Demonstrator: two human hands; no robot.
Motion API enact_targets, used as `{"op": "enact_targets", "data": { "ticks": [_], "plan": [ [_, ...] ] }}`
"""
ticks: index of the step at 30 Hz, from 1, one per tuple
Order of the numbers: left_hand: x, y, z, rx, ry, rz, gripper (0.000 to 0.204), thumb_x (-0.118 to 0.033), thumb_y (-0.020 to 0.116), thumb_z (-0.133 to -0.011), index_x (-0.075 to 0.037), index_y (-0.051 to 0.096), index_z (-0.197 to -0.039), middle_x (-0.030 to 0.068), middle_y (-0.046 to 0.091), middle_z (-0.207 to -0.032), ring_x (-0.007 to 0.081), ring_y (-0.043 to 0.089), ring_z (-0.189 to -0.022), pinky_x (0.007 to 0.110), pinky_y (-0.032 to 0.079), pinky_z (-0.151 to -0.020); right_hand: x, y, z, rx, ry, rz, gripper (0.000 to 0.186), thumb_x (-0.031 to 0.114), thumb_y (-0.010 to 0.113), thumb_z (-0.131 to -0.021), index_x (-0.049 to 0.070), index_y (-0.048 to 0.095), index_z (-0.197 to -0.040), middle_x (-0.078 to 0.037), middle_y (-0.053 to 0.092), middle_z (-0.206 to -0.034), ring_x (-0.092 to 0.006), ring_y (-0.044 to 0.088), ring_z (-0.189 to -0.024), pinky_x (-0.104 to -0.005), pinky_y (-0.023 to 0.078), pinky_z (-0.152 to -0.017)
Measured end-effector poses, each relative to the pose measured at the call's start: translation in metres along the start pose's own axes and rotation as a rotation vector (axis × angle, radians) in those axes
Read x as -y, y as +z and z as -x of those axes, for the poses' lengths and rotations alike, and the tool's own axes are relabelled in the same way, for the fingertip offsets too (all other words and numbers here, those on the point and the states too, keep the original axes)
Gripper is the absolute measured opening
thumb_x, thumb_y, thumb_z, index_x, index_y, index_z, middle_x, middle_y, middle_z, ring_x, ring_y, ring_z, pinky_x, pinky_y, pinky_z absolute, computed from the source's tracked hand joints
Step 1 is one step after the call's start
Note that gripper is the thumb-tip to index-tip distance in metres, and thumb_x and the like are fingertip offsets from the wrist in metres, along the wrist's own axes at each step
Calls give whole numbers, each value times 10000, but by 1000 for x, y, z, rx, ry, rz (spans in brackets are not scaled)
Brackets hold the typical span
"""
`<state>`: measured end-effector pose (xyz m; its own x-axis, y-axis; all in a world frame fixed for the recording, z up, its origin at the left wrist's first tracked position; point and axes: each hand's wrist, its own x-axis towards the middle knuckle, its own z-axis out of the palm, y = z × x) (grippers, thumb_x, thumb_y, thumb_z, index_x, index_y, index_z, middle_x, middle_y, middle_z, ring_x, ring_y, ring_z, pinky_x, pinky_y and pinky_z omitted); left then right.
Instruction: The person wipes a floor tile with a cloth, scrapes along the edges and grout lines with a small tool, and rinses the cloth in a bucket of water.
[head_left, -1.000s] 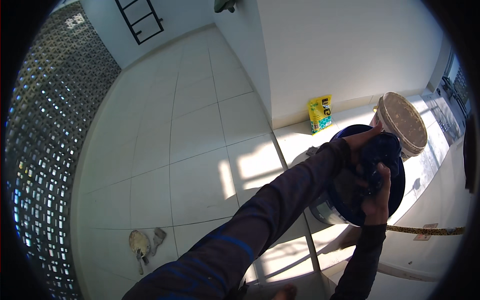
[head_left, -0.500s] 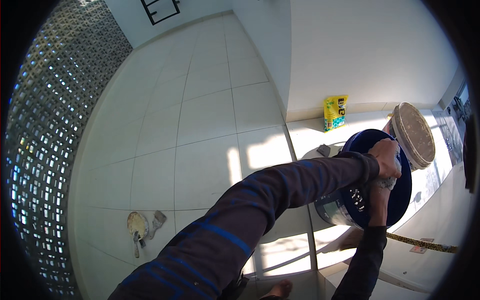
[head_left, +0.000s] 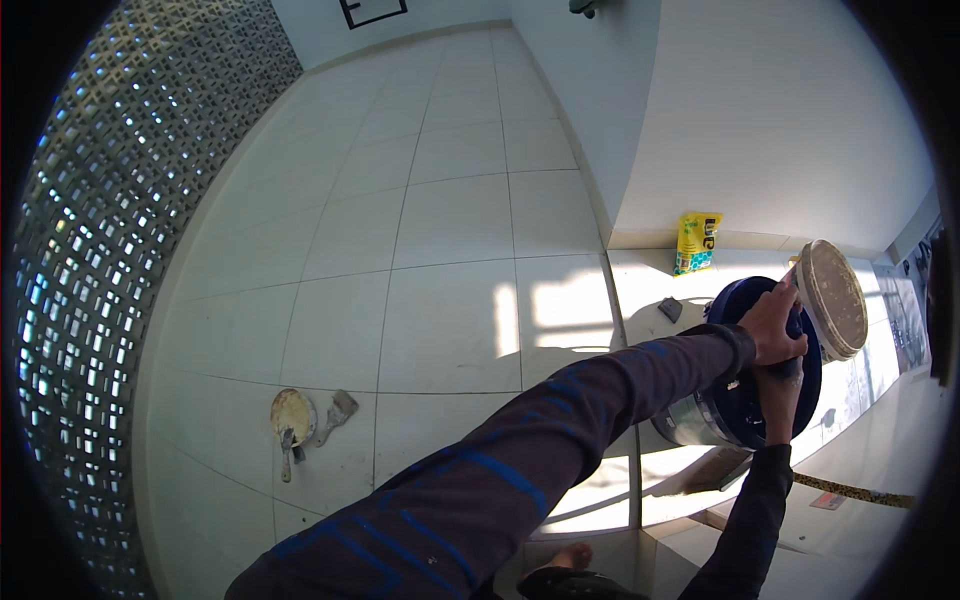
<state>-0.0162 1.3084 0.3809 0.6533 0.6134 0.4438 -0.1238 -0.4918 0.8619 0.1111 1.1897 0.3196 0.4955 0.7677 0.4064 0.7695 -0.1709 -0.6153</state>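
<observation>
Both my hands are over the mouth of a dark blue bucket (head_left: 690, 418), which stands with a pale patterned side showing. My left hand (head_left: 768, 328) reaches across from the left, its fingers curled and closed. Just below it, my right hand (head_left: 782, 398) comes up from the lower edge and meets it. Something dark shows between the two hands, but I cannot make out what it is. The right fingers are mostly hidden behind the left hand and that dark shape.
A second, dirty pale bucket (head_left: 835, 300) stands right beside the blue one. A yellow bag (head_left: 698, 243) leans at the wall base near a small grey piece (head_left: 670, 309). A tub of paste (head_left: 293, 415) and a scraper (head_left: 337, 415) lie on the tiles. A patterned hose (head_left: 850, 489) runs rightward.
The white suds and pale foamy mass seen around my hands earlier no longer show; a dark shape is between them now. The view has shifted, and my hands remain over the bucket.
</observation>
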Motion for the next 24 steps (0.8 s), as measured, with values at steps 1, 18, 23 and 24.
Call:
{"op": "enact_targets", "data": {
  "ticks": [1,18,23,24],
  "plan": [
    [2,-6,-1,-51,47,20,661,-318,787,-841,31,490,-1317,264,537,-1294,414,537,-1281,465,449,-1120,28,4,2,-120,-71,-31,788,285,934,-788,-35,524,-1379,-191,714,-1251,-308,715,-1138,-430,552,-957],
    [-85,0,280,643,-435,581,731,-272,658,-910,23,419,-1534,235,515,-1516,364,552,-1378,479,476,-1169,134,-189,374,213,282,-578,1112,403,1019,-659,51,390,-1506,-198,578,-1333,-360,602,-1289,-455,520,-1072],
    [-107,89,375,1259,-743,711,930,-98,614,-784,-36,260,-1642,224,457,-1542,356,514,-1423,477,472,-1183,106,-185,561,-54,608,-672,745,397,861,-901,29,548,-1468,-158,634,-1405,-276,664,-1239,-388,557,-1051],
    [-119,116,395,1346,-781,709,966,-43,604,-758,-54,239,-1652,216,460,-1533,347,518,-1414,466,482,-1167,111,-186,601,-146,675,-716,651,350,821,-952,32,564,-1460,-149,646,-1394,-261,661,-1240,-389,551,-1061]
  ]
}}
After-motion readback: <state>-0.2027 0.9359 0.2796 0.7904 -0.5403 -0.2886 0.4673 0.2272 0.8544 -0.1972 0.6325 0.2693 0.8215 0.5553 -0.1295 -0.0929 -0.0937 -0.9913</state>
